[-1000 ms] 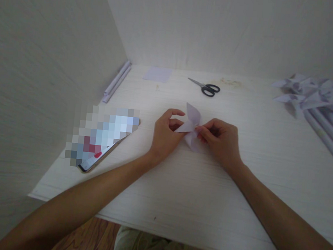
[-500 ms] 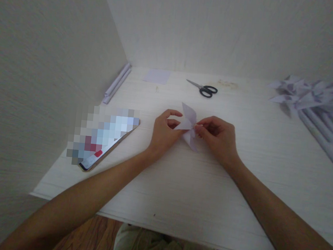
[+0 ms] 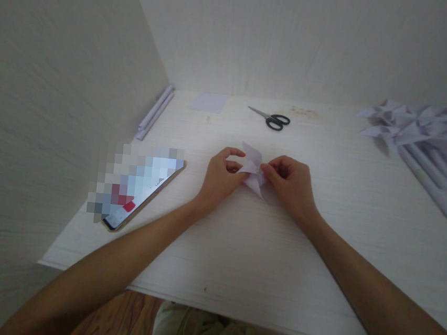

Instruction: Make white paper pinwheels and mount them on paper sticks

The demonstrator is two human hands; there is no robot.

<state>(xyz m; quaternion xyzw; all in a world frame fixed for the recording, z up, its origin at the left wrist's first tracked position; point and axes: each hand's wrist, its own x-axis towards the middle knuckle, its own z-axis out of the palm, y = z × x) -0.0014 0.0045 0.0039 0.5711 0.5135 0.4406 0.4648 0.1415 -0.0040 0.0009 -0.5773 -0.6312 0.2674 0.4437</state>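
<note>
Between my hands, above the white table, is a white paper pinwheel [image 3: 252,166] with pointed, folded blades. My left hand [image 3: 225,174] grips its left side, with the thumb under a blade and the fingers curled behind. The fingertips of my right hand [image 3: 287,180] are pinched together at the pinwheel's centre. Whether a small pin or other piece sits between those fingertips is hidden. Beyond the hands lie black-handled scissors [image 3: 274,121], their blades pointing left.
A phone [image 3: 142,194] with a blurred screen lies left on the white table [image 3: 246,264]. Rolled paper sticks [image 3: 155,112] rest along the left wall, near a square paper sheet [image 3: 209,103]. Several finished pinwheels on paper sticks [image 3: 432,172] are piled at the right.
The pinwheel has tilted a little, its upper blade sitting lower and its blades looking more gathered. My right fingertips remain at its centre; my left hand keeps its hold.
</note>
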